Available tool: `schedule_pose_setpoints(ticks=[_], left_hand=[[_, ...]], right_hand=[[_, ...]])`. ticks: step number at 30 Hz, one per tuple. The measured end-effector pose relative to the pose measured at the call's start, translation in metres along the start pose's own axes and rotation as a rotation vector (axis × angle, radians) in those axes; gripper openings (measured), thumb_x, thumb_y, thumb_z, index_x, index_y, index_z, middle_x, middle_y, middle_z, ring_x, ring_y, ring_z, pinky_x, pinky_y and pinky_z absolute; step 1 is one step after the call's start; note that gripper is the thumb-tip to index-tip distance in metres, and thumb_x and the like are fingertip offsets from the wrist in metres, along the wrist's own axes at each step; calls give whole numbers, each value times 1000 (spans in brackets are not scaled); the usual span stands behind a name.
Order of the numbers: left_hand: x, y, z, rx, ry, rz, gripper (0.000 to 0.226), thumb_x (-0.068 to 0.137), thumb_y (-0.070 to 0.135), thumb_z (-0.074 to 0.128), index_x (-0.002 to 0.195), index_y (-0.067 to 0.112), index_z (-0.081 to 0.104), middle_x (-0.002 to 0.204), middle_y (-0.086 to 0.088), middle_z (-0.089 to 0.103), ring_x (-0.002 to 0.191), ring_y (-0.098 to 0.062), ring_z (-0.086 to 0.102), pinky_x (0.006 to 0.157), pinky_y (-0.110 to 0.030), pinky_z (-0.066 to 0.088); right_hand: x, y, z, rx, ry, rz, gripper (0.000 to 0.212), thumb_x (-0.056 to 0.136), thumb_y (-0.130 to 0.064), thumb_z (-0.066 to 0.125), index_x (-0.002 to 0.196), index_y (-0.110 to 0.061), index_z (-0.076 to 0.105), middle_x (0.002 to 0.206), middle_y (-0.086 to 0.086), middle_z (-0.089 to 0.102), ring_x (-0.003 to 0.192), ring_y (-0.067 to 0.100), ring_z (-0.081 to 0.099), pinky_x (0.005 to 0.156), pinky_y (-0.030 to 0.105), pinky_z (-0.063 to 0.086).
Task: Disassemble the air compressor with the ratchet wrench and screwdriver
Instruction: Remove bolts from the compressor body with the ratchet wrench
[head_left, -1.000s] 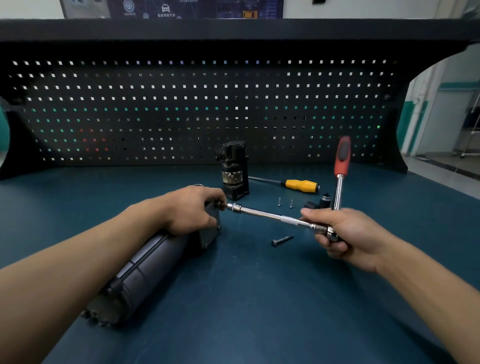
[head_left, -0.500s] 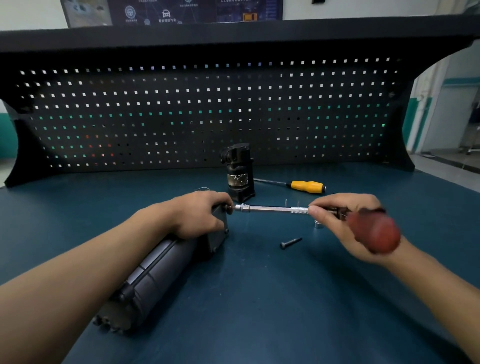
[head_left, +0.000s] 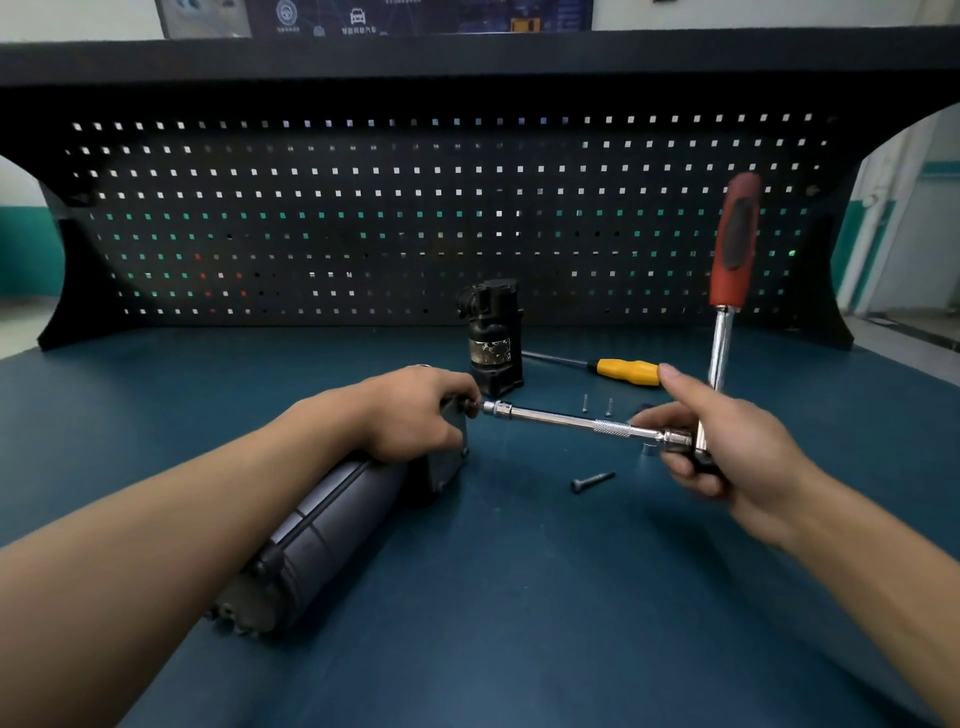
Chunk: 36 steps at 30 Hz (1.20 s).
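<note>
Air compressor (head_left: 332, 525) lies on its side on the teal bench mat (head_left: 519, 649), about 8 o'clock from view centre, its long axis running 7 to 1 o'clock. The left hand (head_left: 415, 415) clamps over its boxy far end, fingers curled round the housing edge. Ratchet wrench (head_left: 719, 353) reaches a fastener in that end face through a long extension bar (head_left: 566, 421) lying nearly level toward 3 o'clock, with the handle standing up at 12. The right hand (head_left: 737, 452) grasps the ratchet head where bar meets handle, lower fingers wrapped and index finger straight out. It is blurred, so thumb placement is unclear. The step looks like backing out an end-cover bolt. To do it well: hold the bar square to the bolt axis, press lightly inward so the socket stays seated, pin the round body against rolling, and swing the handle in short arcs clear of the mat. Materials: the compressor body is a matte dark grey ribbed cylinder, cast-looking, with a toothed end at 7 o'clock. The wrench is glossy chrome with a knurled band on the bar and a red-and-black rubbery grip. A separate black block (head_left: 493, 338) with a worn label stands upright at 12 o'clock. Screwdriver (head_left: 626, 371), yellow handle and thin shaft, lies flat at 1 o'clock behind the bar. One dark bolt (head_left: 592, 480) lies loose at 4 o'clock, below the bar. Two tiny pale screws (head_left: 585, 402) sit just beyond the bar.
</note>
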<state>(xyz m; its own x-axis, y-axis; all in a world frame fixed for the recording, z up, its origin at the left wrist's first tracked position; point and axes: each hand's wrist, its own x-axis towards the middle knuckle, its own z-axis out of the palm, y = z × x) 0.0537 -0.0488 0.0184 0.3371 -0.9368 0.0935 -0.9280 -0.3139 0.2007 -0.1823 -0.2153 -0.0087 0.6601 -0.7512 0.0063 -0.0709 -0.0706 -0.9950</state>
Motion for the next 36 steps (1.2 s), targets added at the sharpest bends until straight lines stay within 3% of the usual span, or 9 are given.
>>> schedule_pose_setpoints(ticks=[4, 9, 13, 17, 21, 25, 28, 33, 36], left_hand=[[-1, 1, 0, -2, 0, -4, 27, 85, 21, 66, 108, 33, 56, 101, 1, 59, 93, -20, 53, 86, -35, 45], [-3, 2, -1, -5, 1, -24, 26, 85, 23, 65, 107, 33, 56, 101, 1, 59, 94, -20, 54, 87, -37, 47], [-2, 4, -1, 0, -13, -30, 26, 85, 23, 65, 107, 33, 56, 106, -1, 61, 98, -22, 55, 91, -41, 47], [-2, 4, -1, -18, -4, -40, 29, 84, 23, 66, 110, 32, 56, 104, -2, 61, 96, -23, 55, 89, -39, 48], [-2, 3, -1, -17, -11, -42, 36, 84, 23, 66, 118, 31, 56, 108, 1, 60, 99, -21, 54, 90, -35, 46], [-1, 2, -1, -11, -34, -37, 36, 84, 23, 66, 118, 31, 59, 115, 7, 58, 108, -17, 53, 99, -36, 43], [0, 2, -1, -8, -16, -28, 29, 83, 23, 68, 109, 30, 59, 110, 7, 59, 103, -18, 54, 96, -36, 45], [-1, 2, -1, -4, -16, -30, 28, 82, 23, 67, 108, 30, 59, 106, 4, 61, 98, -20, 55, 92, -37, 47], [-1, 2, -1, -1, -23, -27, 27, 82, 25, 67, 106, 31, 57, 106, 3, 61, 99, -21, 55, 92, -39, 48]], right_hand=[[-1, -3, -1, 128, -79, 161, 43, 93, -49, 57, 84, -9, 67, 45, 5, 40, 33, 13, 24, 35, 24, 22], [2, -2, -3, 248, -142, 246, 42, 97, -38, 52, 62, -15, 50, 42, 1, 35, 28, 10, 22, 37, 24, 17], [0, -1, -4, 127, -96, 184, 30, 95, -39, 59, 86, -10, 63, 46, 3, 40, 32, 11, 25, 40, 26, 20], [1, 3, -6, -166, 6, -54, 34, 95, -37, 63, 85, -6, 71, 48, 7, 51, 37, 13, 37, 37, 21, 30], [7, 8, -17, -493, 30, -381, 28, 92, -45, 65, 75, -25, 73, 55, -6, 60, 51, 8, 51, 53, 25, 42], [21, 18, -26, -620, -20, -767, 11, 91, -35, 64, 98, -38, 73, 88, -31, 65, 71, -4, 61, 59, 5, 41], [34, 26, -30, -711, 19, -942, 25, 90, -25, 65, 110, -40, 66, 100, -40, 59, 93, -20, 57, 71, -2, 39], [35, 27, -29, -671, 33, -930, 12, 92, -31, 67, 101, -40, 69, 89, -29, 64, 81, -17, 58, 66, -1, 38], [24, 20, -26, -577, -38, -633, 22, 89, -54, 58, 89, -37, 73, 71, -10, 65, 58, -3, 56, 57, 9, 40]])
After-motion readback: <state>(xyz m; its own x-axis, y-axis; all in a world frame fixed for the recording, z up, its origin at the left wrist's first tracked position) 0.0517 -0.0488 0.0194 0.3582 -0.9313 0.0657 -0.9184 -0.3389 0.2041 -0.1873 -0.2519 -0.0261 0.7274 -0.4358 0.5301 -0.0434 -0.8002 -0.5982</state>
